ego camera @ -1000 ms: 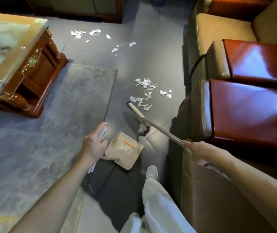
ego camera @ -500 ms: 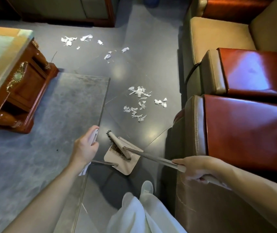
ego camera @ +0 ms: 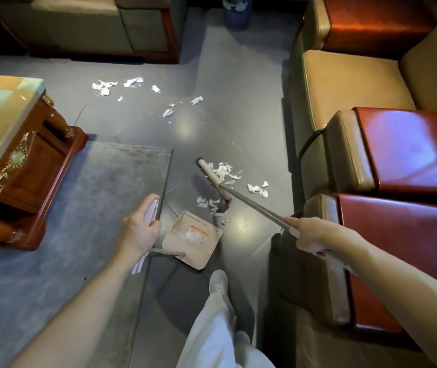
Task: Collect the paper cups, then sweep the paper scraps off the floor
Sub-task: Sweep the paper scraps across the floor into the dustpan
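My right hand (ego camera: 315,239) grips the broom (ego camera: 212,179), my left hand (ego camera: 140,229) the dustpan (ego camera: 193,239), whose mouth faces the paper scraps (ego camera: 225,171) lying on the floor (ego camera: 212,115) off the right edge of the rug (ego camera: 79,208), mostly past the broom's head

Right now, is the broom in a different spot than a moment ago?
Yes. The broom has swung out of the dustpan, away from the person, toward the rug's far corner and into the paper scraps.
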`<action>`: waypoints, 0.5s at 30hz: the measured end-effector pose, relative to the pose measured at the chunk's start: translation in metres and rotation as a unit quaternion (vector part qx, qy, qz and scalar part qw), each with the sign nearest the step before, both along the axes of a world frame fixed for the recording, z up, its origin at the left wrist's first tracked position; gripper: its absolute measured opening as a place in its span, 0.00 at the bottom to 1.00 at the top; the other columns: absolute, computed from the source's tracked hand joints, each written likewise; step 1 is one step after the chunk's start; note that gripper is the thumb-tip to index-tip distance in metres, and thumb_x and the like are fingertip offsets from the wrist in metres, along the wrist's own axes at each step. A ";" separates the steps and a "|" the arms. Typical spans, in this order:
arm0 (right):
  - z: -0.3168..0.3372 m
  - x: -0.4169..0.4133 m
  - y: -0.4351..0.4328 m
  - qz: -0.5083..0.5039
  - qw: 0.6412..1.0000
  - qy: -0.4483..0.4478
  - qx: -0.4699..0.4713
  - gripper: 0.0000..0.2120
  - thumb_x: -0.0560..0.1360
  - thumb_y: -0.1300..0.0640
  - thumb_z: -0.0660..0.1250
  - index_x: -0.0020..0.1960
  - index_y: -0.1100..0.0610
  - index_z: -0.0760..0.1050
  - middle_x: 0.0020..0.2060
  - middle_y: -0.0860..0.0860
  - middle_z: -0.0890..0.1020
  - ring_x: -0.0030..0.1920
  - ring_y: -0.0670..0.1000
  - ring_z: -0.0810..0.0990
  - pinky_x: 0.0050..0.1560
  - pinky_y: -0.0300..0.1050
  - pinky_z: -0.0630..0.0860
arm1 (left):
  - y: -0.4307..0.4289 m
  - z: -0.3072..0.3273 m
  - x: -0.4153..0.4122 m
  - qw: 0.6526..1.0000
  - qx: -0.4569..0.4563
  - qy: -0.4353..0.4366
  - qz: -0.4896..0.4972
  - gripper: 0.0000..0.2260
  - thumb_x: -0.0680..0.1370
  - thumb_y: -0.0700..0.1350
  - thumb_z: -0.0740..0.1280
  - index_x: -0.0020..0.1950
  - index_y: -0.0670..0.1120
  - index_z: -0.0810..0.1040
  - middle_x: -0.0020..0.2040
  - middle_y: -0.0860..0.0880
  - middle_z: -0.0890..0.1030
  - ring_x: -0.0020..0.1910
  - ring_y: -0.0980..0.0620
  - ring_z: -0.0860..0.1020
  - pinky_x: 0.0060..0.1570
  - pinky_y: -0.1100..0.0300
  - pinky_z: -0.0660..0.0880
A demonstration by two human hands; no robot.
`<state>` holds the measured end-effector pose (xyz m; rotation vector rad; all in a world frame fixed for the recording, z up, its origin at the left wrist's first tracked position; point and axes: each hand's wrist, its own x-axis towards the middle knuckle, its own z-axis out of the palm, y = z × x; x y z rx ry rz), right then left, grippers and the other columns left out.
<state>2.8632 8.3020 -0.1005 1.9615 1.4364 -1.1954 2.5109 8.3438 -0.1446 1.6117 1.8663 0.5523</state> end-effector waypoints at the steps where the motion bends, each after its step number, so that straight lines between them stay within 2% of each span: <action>1: -0.005 0.000 0.021 -0.013 1.000 -0.005 0.008 0.41 0.75 0.68 0.62 0.77 0.41 0.49 0.40 0.52 0.71 0.32 0.50 0.78 0.20 0.34 0.70 | 0.014 -0.001 0.000 1.000 -0.001 0.002 0.000 0.25 0.73 0.34 0.64 0.68 0.52 0.73 0.49 0.43 0.80 0.44 0.42 0.76 0.44 0.56 0.70; 3: -0.017 -0.002 0.062 -0.032 0.999 -0.018 0.019 0.39 0.75 0.68 0.61 0.77 0.41 0.50 0.40 0.52 0.71 0.30 0.49 0.75 0.18 0.34 0.68 | 0.038 -0.001 0.000 1.000 0.007 0.015 -0.001 0.25 0.73 0.34 0.65 0.67 0.52 0.74 0.46 0.46 0.78 0.42 0.45 0.73 0.42 0.61 0.64; 5: -0.025 -0.006 0.101 -0.010 0.999 -0.031 0.030 0.36 0.75 0.66 0.60 0.77 0.45 0.52 0.41 0.52 0.72 0.32 0.48 0.76 0.21 0.35 0.69 | 0.060 -0.001 -0.003 1.000 0.021 0.012 0.006 0.25 0.72 0.32 0.65 0.66 0.50 0.76 0.47 0.45 0.79 0.41 0.46 0.73 0.40 0.66 0.62; 8: -0.047 -0.015 0.145 0.029 0.998 -0.049 0.035 0.31 0.76 0.65 0.59 0.77 0.52 0.57 0.42 0.52 0.74 0.37 0.49 0.78 0.26 0.36 0.72 | 0.084 -0.001 -0.007 0.999 0.034 0.004 0.026 0.25 0.70 0.29 0.66 0.64 0.48 0.78 0.48 0.43 0.81 0.41 0.46 0.74 0.41 0.66 0.63; 10: -0.061 -0.021 0.162 0.033 0.997 -0.059 0.023 0.30 0.76 0.65 0.59 0.77 0.53 0.59 0.45 0.53 0.76 0.39 0.49 0.79 0.29 0.36 0.74 | 0.093 -0.002 -0.005 0.999 0.038 0.003 0.032 0.25 0.70 0.29 0.67 0.63 0.47 0.79 0.44 0.43 0.80 0.38 0.46 0.72 0.39 0.66 0.63; 12: -0.066 -0.029 0.168 0.046 0.998 -0.048 -0.002 0.31 0.76 0.65 0.59 0.77 0.51 0.57 0.47 0.53 0.77 0.39 0.49 0.79 0.30 0.36 0.75 | 0.102 -0.002 -0.003 0.999 0.040 0.015 0.023 0.24 0.70 0.29 0.67 0.63 0.47 0.79 0.40 0.45 0.77 0.36 0.46 0.70 0.37 0.66 0.62; 15: -0.060 -0.035 0.154 0.038 0.998 -0.015 -0.050 0.37 0.75 0.66 0.61 0.77 0.43 0.52 0.43 0.51 0.74 0.34 0.48 0.76 0.20 0.33 0.69 | 0.113 -0.001 0.000 0.999 0.033 0.014 0.026 0.24 0.70 0.30 0.67 0.63 0.49 0.79 0.39 0.47 0.76 0.35 0.45 0.71 0.35 0.65 0.61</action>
